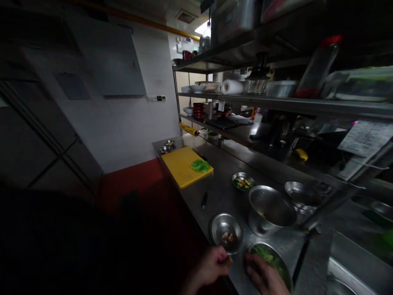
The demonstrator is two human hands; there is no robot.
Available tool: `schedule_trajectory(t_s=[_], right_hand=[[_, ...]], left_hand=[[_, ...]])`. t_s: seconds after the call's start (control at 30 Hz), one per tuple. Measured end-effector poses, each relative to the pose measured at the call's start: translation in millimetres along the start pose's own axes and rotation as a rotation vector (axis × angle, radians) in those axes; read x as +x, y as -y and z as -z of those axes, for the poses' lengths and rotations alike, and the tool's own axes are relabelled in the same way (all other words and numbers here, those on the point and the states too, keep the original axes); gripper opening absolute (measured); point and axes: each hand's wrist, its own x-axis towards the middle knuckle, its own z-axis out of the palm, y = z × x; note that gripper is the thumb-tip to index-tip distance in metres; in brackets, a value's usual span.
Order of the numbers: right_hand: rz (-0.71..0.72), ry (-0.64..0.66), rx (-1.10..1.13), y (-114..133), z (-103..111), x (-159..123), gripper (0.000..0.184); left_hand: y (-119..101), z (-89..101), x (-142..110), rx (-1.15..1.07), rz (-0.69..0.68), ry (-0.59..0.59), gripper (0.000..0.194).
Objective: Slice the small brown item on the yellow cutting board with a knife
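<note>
My left hand is closed in a pinch at the near edge of a shallow metal bowl. A small brownish piece, too blurred to name, shows at its fingertips. Inside that bowl lie a few striped brown pieces. My right hand has its fingers curled over the left side of a metal bowl of leafy greens. What those fingers hold, if anything, is hidden. Just behind stands a deep metal pot with a little food inside.
A yellow cutting board bears green leaves. Nearer is a dark-handled utensil. A dish of cut vegetables and stacked metal bowls stand behind the pot. Shelving overhangs the steel counter; a sink is at right.
</note>
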Motion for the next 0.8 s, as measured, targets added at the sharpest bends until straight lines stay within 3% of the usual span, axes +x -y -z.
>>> schedule_trajectory(t_s=[0.13, 0.2, 0.37, 0.57, 0.7, 0.8], right_hand=[[0.069, -0.028, -0.023, 26, -52, 53, 0.055], [0.055, -0.037, -0.059, 28, -66, 78, 0.053], [-0.069, 0.060, -0.147, 33, -82, 163, 0.051], [-0.282, 0.174, -0.329, 63, -119, 312, 0.064], [-0.449, 0.119, -0.342, 69, -149, 394, 0.080], [-0.576, 0.033, -0.377, 67, -172, 428, 0.069]], left_hand=[[25, 58.3, 48, 0.108, 0.009, -0.476, 0.014], [37, 95.9, 68, 0.193, 0.021, -0.573, 0.010], [57, 185.3, 98, 0.366, 0.098, -0.542, 0.013], [61, 293.0, 114, 0.616, 0.135, -0.463, 0.008], [58, 363.8, 141, 0.778, 0.117, -0.355, 0.019], [52, 413.0, 169, 0.847, 0.105, -0.250, 0.022]])
